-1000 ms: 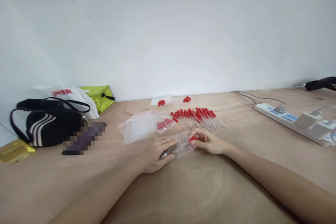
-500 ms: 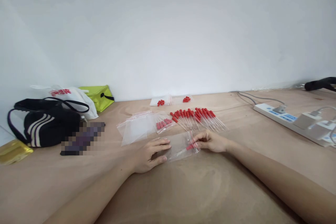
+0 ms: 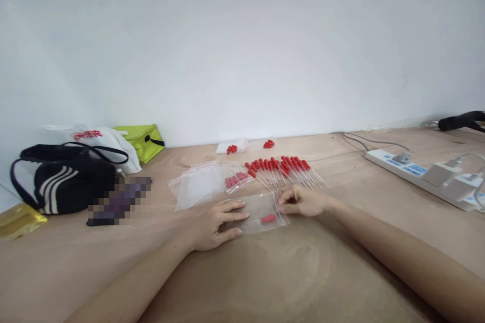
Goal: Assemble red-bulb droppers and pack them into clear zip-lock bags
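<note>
A clear zip-lock bag (image 3: 253, 207) lies flat on the table between my hands. Inside it rests a dropper (image 3: 269, 218) with a red rubber bulb; its thin clear stem points left and is hard to see. My left hand (image 3: 216, 225) lies with fingers spread, their tips on the closed end of the bag. At the zip end, the thumb and fingers of my right hand (image 3: 297, 200) pinch the bag's edge. Beyond the hands, several red-bulbed droppers (image 3: 299, 169) lie in a fanned row. Left of them is a bag holding several droppers (image 3: 235, 179).
Empty zip-lock bags (image 3: 199, 186) are stacked beyond my left hand. Two filled bags (image 3: 232, 149) lie near the wall. A power strip (image 3: 411, 169) with chargers sits right. At left are a black bag (image 3: 76, 179), a white plastic bag (image 3: 121, 149) and a green case (image 3: 140, 141).
The dropper has slid left, fully into the bag, and my right hand has let go of it. My right fingers now sit at the bag's zip edge. My left hand has barely moved.
</note>
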`<state>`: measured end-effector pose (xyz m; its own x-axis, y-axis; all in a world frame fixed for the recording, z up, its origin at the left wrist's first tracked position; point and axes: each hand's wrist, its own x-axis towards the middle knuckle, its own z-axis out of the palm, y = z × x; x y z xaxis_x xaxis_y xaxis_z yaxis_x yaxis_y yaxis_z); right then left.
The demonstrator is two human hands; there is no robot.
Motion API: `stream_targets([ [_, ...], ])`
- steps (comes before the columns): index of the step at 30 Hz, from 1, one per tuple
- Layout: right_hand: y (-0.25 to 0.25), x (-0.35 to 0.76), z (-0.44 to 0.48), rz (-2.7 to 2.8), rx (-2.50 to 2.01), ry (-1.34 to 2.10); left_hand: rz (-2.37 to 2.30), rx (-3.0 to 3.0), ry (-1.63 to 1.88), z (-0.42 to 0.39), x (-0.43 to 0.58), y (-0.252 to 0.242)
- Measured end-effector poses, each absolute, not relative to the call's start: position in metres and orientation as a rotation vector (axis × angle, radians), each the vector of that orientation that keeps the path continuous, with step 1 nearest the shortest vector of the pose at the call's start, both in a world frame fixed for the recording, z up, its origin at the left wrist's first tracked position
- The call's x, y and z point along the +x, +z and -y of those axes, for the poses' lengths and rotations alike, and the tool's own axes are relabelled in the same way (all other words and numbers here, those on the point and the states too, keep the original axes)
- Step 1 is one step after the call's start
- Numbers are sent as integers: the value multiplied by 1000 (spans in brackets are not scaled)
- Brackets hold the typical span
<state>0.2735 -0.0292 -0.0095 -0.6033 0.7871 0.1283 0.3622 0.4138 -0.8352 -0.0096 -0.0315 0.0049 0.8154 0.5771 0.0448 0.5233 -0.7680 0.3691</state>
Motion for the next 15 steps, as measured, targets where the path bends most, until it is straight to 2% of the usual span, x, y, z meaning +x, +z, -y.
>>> stream_targets([
  [2,-4,276,18,2086,-1149,984,-839,2663,215,31,-10,6],
  [8,14,243,-12,2010,-1514,372,-851,2705,191,31,-9,7],
  [15,6,197,-34,2048,-1806,246,-833,2707,246,31,-9,3],
])
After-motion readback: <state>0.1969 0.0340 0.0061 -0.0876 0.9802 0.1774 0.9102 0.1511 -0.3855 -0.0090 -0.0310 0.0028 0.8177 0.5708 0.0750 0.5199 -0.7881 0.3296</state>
